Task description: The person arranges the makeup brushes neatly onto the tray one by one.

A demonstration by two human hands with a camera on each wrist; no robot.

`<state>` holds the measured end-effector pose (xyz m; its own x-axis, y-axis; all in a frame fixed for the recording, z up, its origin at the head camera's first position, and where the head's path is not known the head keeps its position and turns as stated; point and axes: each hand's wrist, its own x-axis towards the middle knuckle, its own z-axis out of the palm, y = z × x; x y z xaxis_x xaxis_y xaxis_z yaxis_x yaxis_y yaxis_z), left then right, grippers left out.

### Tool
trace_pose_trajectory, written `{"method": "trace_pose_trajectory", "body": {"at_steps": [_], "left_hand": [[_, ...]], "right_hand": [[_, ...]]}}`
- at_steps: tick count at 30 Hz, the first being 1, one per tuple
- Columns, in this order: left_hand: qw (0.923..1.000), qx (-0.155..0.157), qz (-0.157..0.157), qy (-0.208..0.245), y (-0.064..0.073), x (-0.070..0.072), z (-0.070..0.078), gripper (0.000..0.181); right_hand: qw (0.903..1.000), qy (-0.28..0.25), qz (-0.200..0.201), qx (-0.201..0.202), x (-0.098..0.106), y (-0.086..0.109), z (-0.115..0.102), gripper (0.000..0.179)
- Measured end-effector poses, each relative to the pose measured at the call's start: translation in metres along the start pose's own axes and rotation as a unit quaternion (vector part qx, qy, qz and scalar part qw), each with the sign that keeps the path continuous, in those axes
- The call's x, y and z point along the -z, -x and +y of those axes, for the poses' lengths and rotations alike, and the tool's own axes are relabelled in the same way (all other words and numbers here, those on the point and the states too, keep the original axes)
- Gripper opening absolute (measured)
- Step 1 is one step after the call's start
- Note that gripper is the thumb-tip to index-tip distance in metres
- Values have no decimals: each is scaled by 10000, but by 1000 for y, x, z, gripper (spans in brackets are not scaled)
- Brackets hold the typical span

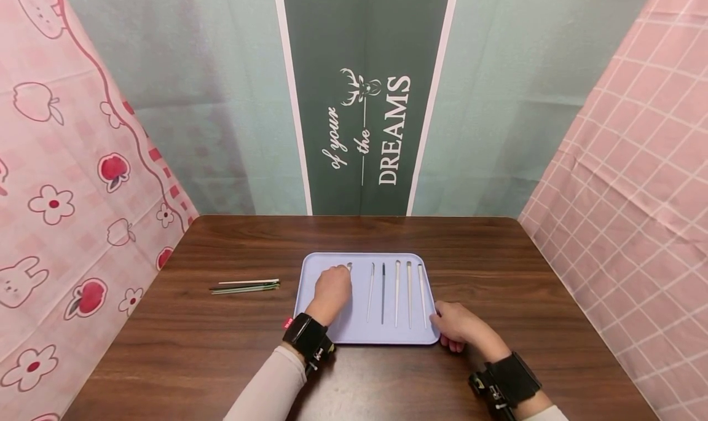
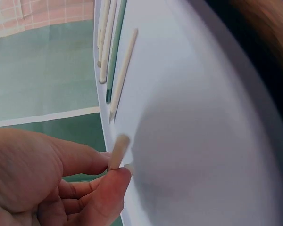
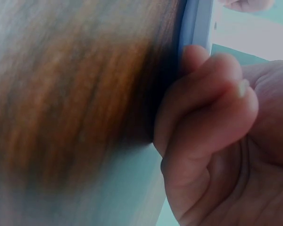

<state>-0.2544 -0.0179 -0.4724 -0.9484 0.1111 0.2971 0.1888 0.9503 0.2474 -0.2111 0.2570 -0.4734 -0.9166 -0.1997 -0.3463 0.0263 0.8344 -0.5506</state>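
A lavender tray (image 1: 381, 338) lies on the table, with several slim makeup brushes (image 1: 396, 295) set side by side on its right half. Over the tray's left half, my left hand (image 1: 333, 289) pinches another makeup brush (image 2: 118, 150) between thumb and fingertips. Its pale handle end shows in the left wrist view, while the brush head (image 1: 350, 265) peeks out past the hand in the head view. At the tray's near right corner, my right hand (image 1: 456, 324) holds the rim, fingers curled at the outer side; the exact contact is partly hidden.
To the left of the tray, several more thin brushes (image 1: 246, 287) lie in a loose bundle on the brown wooden table (image 1: 254, 236). A red tag (image 1: 287, 323) sticks out by the tray's left edge. Curtains (image 1: 221, 132) hang behind and along both sides.
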Motion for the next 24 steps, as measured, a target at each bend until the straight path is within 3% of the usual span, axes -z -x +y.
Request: {"method": "trace_pose_trajectory", "body": {"at_steps": [24], "left_hand": [[9991,-2,-424,-33,-9,-14,17,10]], "right_hand": [[10000,21,66,47,-1,0,1,18]]}}
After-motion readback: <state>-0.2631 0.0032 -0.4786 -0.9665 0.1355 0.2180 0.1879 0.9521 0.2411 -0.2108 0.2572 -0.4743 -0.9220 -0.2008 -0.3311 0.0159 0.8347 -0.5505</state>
